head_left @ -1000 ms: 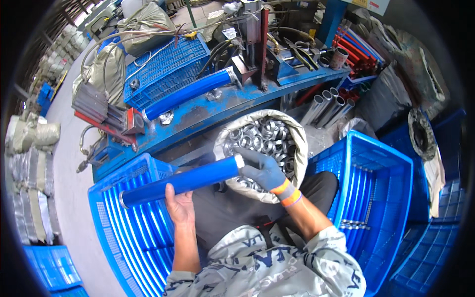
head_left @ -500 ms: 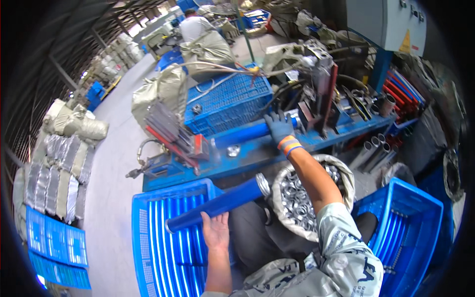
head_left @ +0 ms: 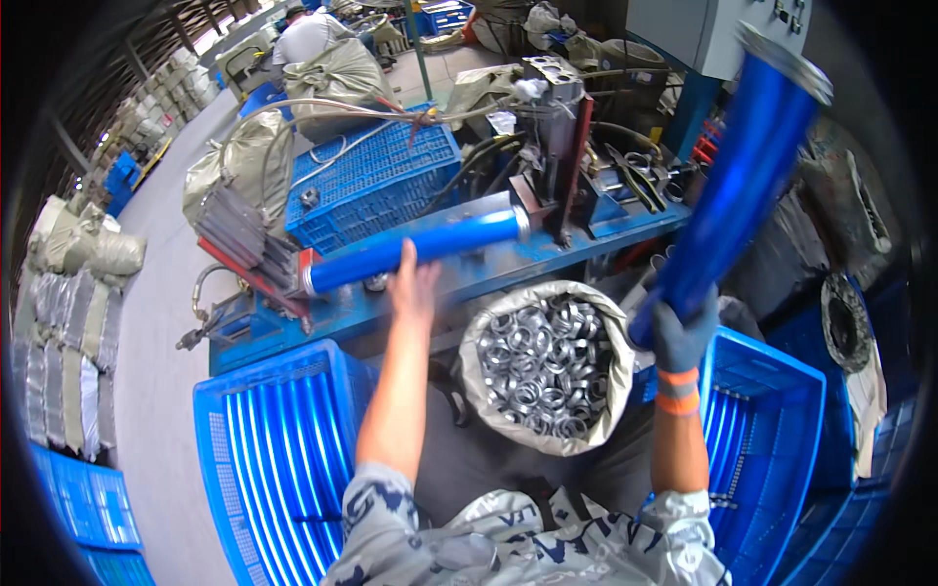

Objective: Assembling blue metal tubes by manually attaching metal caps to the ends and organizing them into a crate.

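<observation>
My right hand (head_left: pixel 684 337), in a dark grey glove with an orange cuff, is closed around the lower end of a blue tube (head_left: pixel 743 166). That tube tilts up to the right, and a metal ring caps its upper end. A second blue tube (head_left: pixel 362 266) lies lengthwise on the bench machine (head_left: pixel 440 283), between a red-edged end block (head_left: pixel 305 269) on the left and an upright metal post on the right. My bare left hand (head_left: pixel 415 288) is at this tube's near side, fingers apart and slightly blurred. Whether it bears on the tube I cannot tell.
A white sack of metal rings (head_left: pixel 542 366) stands between my knees. Blue crates of tubes flank me, one on the left (head_left: pixel 210 420) and one on the right (head_left: pixel 772 361). An upturned blue crate (head_left: pixel 376 176) sits behind the bench. A person (head_left: pixel 313 39) is far back.
The tube by my left hand has moved up onto the machine. My right hand has left the machine and come back to the right, now holding a raised tube. The view has shifted right.
</observation>
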Action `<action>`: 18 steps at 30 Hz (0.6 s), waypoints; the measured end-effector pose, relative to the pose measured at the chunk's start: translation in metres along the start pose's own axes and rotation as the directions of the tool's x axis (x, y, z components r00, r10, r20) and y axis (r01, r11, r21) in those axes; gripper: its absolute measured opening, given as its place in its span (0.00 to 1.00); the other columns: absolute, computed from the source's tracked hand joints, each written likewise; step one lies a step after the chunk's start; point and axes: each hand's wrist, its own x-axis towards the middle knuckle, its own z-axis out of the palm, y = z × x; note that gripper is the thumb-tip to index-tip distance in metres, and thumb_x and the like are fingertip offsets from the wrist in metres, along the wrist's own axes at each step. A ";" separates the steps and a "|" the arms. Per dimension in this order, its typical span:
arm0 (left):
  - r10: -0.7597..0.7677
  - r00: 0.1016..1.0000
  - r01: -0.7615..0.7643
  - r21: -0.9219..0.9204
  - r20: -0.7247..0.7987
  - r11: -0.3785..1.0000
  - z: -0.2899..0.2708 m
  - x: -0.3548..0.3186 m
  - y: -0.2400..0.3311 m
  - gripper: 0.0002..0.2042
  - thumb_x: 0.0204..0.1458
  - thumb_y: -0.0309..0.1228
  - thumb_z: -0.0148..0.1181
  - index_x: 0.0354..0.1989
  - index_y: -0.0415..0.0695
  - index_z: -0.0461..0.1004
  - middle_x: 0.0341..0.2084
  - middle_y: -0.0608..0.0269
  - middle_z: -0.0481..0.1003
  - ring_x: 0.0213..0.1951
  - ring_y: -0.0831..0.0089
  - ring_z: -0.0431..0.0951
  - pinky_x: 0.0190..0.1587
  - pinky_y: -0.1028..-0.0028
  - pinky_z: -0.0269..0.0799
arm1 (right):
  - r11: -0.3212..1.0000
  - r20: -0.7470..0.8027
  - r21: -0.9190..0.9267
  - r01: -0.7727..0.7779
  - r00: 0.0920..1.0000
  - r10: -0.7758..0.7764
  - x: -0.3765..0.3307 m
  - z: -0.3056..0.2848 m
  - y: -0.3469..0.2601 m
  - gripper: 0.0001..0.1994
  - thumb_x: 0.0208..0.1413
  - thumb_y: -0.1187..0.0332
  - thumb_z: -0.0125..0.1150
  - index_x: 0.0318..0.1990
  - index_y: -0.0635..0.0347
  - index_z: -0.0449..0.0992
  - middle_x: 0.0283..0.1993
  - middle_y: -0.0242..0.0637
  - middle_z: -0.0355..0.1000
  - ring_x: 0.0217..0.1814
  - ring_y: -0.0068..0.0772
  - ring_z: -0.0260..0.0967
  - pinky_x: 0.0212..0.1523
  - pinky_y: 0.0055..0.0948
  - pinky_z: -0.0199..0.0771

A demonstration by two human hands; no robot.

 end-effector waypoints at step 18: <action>-0.033 0.998 0.030 -0.049 -0.055 0.998 -0.045 0.131 -0.016 0.30 0.67 0.48 0.76 0.71 0.45 0.76 0.58 0.49 0.81 0.54 0.50 0.84 0.56 0.51 0.83 | 0.878 -0.422 -0.335 -0.344 0.887 0.186 -0.167 -0.337 -0.084 0.25 0.70 0.73 0.70 0.72 0.68 0.77 0.60 0.43 0.86 0.56 0.36 0.85 0.61 0.37 0.85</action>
